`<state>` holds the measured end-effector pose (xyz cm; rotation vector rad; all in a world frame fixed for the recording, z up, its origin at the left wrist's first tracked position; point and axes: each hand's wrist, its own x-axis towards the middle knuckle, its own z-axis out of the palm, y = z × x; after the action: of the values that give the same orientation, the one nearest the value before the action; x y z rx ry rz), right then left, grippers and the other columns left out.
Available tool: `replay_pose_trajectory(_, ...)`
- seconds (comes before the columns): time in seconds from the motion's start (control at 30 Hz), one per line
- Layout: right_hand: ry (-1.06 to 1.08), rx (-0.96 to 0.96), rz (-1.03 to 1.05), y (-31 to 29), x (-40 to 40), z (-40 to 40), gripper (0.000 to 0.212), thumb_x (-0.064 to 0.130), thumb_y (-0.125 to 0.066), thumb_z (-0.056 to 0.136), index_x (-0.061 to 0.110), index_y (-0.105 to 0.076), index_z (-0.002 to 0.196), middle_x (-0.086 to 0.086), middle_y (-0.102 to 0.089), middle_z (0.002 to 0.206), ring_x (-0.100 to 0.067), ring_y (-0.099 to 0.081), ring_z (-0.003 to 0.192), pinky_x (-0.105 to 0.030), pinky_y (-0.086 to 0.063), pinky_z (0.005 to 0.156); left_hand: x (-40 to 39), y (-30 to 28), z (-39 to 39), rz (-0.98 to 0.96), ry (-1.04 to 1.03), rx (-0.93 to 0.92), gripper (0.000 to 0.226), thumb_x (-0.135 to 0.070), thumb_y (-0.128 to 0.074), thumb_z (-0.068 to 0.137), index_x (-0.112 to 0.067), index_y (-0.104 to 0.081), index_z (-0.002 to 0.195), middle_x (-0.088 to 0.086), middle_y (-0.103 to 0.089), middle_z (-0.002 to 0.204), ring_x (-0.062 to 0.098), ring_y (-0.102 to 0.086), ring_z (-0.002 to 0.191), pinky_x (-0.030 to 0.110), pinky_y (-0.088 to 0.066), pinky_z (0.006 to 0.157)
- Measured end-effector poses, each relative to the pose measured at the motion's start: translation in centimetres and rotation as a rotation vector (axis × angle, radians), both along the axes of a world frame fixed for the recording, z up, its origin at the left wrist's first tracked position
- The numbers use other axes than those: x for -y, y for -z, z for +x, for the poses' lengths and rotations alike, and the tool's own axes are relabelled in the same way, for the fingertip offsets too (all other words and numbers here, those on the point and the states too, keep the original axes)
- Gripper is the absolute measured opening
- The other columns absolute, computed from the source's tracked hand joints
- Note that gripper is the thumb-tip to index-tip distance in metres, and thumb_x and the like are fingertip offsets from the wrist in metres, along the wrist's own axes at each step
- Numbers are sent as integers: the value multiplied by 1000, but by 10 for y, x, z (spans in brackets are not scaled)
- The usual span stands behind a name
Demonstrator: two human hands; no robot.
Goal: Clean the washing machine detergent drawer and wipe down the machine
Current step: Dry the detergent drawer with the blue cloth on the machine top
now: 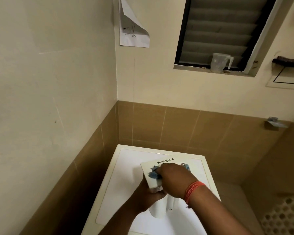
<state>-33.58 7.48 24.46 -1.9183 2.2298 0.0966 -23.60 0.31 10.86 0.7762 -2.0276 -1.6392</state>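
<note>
With the detergent drawer (153,173) held over the washing machine (126,184) top, the left hand (145,195) should grip its near end from below while the right hand (172,178), fingers bunched around the blue cloth (153,173), rubs the white face beneath it firmly, working outward from the fingertips.

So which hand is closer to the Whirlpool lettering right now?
Right. The right hand rubs the blue cloth just below the Whirlpool lettering; the left hand grips the drawer's near end.

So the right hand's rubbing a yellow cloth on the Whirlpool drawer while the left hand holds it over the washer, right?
Not quite: the cloth is blue, not yellow, as the head view shows. The right hand rubs it on the drawer while the left hand holds it over the washer.
</note>
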Motion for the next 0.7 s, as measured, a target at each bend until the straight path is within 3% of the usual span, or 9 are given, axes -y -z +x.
replay_pose_trajectory(0.13,79,-31,-34,-2,-14,-32,29,18,-48,90,20,-62,115,-4,-60,116,-26,-57,110,-35,-46,89,3,2,5,-20,14,10,73,-41,-75,80,-41,-35,140,-28,-51,135,-10,-48,122,18,-40,102)
replay_pose_trajectory(0.23,163,-190,-98,-1,-23,-41,27,22,-45,90,23,-61,112,0,-60,114,-26,-57,109,-35,-45,87,2,7,3,-16,18,5,74,-40,-76,78,-38,-38,141,-26,-53,135,-4,-51,123,29,-44,104)
replay_pose_trajectory(0.33,68,-125,-112,9,-16,-16,36,32,-48,85,27,-60,119,-1,-59,117,-26,-55,113,-40,-43,94,-1,8,-1,-7,32,-4,62,-23,-76,84,-30,-41,135,-18,-59,126,-5,-53,120,16,-42,100)
replay_pose_trajectory(0.43,14,-11,-92,14,-9,-1,36,33,-58,85,27,-62,120,-3,-60,116,-25,-54,113,-39,-42,95,-2,6,-2,-3,55,42,49,-13,-68,90,-26,-36,125,-22,-49,115,1,-51,119,0,-37,86)
replay_pose_trajectory(0.57,179,-119,-58,9,-16,-18,32,17,-47,89,17,-62,117,-7,-59,119,-29,-57,112,-36,-45,89,-3,8,5,-40,43,-18,68,-27,-75,84,-31,-38,140,-27,-55,130,-8,-50,122,11,-41,96)
replay_pose_trajectory(0.7,239,-104,22,11,-15,-16,36,18,-47,86,19,-62,119,-5,-63,124,-28,-59,116,-42,-43,99,-9,10,-1,-28,35,-36,65,-22,-75,85,-28,-40,138,-23,-57,130,-3,-50,125,12,-40,101)
